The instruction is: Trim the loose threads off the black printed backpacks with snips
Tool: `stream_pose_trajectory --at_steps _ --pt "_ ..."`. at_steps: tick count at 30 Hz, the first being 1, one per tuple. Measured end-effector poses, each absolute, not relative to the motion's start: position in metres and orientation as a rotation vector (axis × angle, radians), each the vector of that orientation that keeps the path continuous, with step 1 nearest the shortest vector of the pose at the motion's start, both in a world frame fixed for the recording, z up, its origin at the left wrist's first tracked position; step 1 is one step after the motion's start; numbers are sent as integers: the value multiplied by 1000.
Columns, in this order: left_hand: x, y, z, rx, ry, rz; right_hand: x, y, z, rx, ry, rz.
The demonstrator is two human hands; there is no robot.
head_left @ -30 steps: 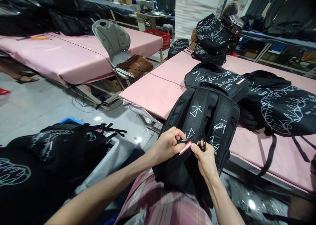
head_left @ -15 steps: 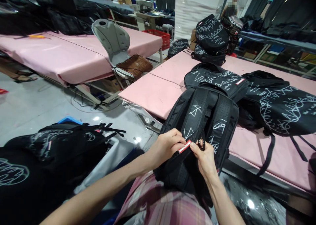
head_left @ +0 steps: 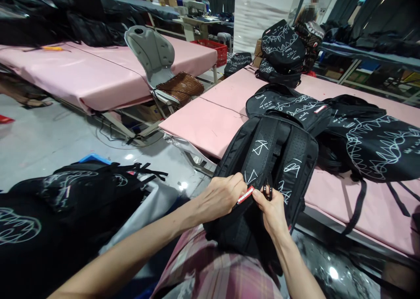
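Note:
A black backpack (head_left: 229,159) with white scribbled marks leans against the table edge and rests on my lap, its shoulder straps facing up. A small red label (head_left: 245,195) with white lettering sits on one shoulder strap (head_left: 261,148). My left hand (head_left: 226,194) is closed at the label's left end, its fingertips curled out of sight. At the other end, my right hand (head_left: 272,205) pinches the label's edge between thumb and finger. Black loops (head_left: 267,192) show at the right hand's fingers; I cannot tell what they belong to.
Several black backpacks (head_left: 380,148) lie on the pink-covered table (head_left: 203,119), with more stacked at its far end. Other bags (head_left: 75,189) fill the lower left. A grey chair (head_left: 152,50) stands by a second pink table (head_left: 108,80). A person (head_left: 308,12) is in the back.
My left hand has rolled over slightly, its knuckles raised and its fingers covering more of the label's left end. The right hand and the backpack stay nearly still.

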State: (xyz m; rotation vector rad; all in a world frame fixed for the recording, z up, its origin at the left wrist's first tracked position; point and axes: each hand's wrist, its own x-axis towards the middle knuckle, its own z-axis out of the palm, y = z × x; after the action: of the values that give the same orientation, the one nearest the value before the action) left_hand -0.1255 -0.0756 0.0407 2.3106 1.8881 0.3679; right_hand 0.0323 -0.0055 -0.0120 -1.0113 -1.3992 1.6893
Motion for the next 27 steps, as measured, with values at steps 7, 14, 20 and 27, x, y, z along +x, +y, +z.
stream_pose_trajectory --at_steps 7,14,20,27 --pt "-148 -86 71 1895 1512 507 32 -6 -10 -1002 -1379 1731" --pt "-129 -74 45 2334 1922 696 31 -7 -8 -991 -1399 1694" --pt "-127 -71 54 2522 1876 366 31 -8 -13 -1025 -1425 1658" --pt "-122 -63 59 2848 1770 240 32 -7 -14 -1051 -1441 1664"
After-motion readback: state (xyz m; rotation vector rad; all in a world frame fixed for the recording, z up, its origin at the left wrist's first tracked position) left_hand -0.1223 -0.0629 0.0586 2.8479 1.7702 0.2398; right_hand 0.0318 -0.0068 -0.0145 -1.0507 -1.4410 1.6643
